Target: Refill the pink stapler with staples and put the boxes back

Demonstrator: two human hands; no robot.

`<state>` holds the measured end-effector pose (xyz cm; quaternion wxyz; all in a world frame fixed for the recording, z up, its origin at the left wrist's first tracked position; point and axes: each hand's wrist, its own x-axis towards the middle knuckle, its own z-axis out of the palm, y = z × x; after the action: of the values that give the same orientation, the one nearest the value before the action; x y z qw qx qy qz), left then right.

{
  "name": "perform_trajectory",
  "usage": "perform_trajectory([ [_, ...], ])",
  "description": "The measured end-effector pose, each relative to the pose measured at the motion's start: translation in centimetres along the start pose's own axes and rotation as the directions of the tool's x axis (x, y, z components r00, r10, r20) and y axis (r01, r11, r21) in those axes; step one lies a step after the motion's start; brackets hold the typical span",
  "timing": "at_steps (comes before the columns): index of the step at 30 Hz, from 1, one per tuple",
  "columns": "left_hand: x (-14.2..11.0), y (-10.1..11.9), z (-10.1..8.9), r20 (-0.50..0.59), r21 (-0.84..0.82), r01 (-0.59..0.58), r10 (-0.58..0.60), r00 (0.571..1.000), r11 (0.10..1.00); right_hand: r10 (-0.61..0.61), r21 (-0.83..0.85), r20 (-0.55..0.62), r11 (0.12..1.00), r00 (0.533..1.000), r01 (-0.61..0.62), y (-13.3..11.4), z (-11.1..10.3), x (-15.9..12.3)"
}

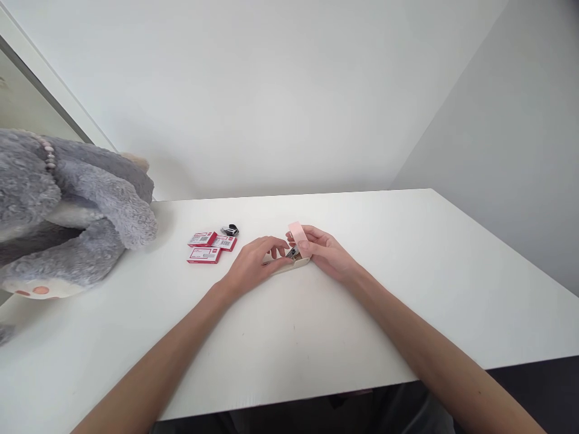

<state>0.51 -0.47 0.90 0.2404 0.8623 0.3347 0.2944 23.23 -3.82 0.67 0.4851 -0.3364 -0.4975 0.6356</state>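
Observation:
A pale pink stapler (296, 232) lies opened on the white table (407, 289), its top swung up and its cream base flat on the surface. My right hand (323, 250) grips the raised top with thumb and fingers. My left hand (256, 262) rests over the base, its fingertips pinched at the metal staple channel (292, 253). What sits between those fingertips is too small to make out.
Three red staple boxes (210, 246) lie left of my hands, with a small black-and-silver staple remover (230, 229) behind them. A large grey plush toy (67, 211) fills the table's left end. White walls close the back and right.

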Motion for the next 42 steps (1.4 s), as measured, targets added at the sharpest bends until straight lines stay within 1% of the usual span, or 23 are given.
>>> perform_trajectory([
  [5,-0.03,-0.09,0.07,0.028,0.051,-0.076,0.075,0.997,0.996,0.003,-0.015,0.001,1.0,1.0,-0.003,-0.06,-0.06,0.01],
  [11,0.0,0.03,0.06,0.079,0.084,-0.102,0.095,0.992,0.991,0.009,-0.037,-0.006,0.999,1.0,-0.009,-0.14,-0.03,-0.02],
  [16,0.0,-0.05,0.1,0.086,0.094,-0.088,0.08,0.993,0.992,0.01,-0.009,0.018,1.0,1.0,-0.01,-0.19,-0.04,-0.1],
  [22,0.0,-0.1,0.12,0.092,0.084,-0.091,0.083,0.992,0.992,0.022,-0.034,0.004,0.999,1.0,-0.022,-0.22,-0.16,-0.1],
  [27,-0.14,0.01,0.02,0.094,0.035,-0.082,0.079,0.992,0.996,0.018,-0.01,0.055,1.0,0.998,-0.018,-0.24,-0.25,-0.21],
  [33,-0.26,0.52,-0.19,0.141,0.02,-0.004,0.001,0.99,1.0,0.03,0.011,0.107,0.999,0.994,-0.032,-0.01,-0.37,-0.16],
  [42,-0.17,0.6,-0.13,0.152,-0.058,-0.001,0.009,0.988,0.998,0.016,-0.012,0.139,1.0,0.99,-0.015,0.05,-0.45,-0.18],
])
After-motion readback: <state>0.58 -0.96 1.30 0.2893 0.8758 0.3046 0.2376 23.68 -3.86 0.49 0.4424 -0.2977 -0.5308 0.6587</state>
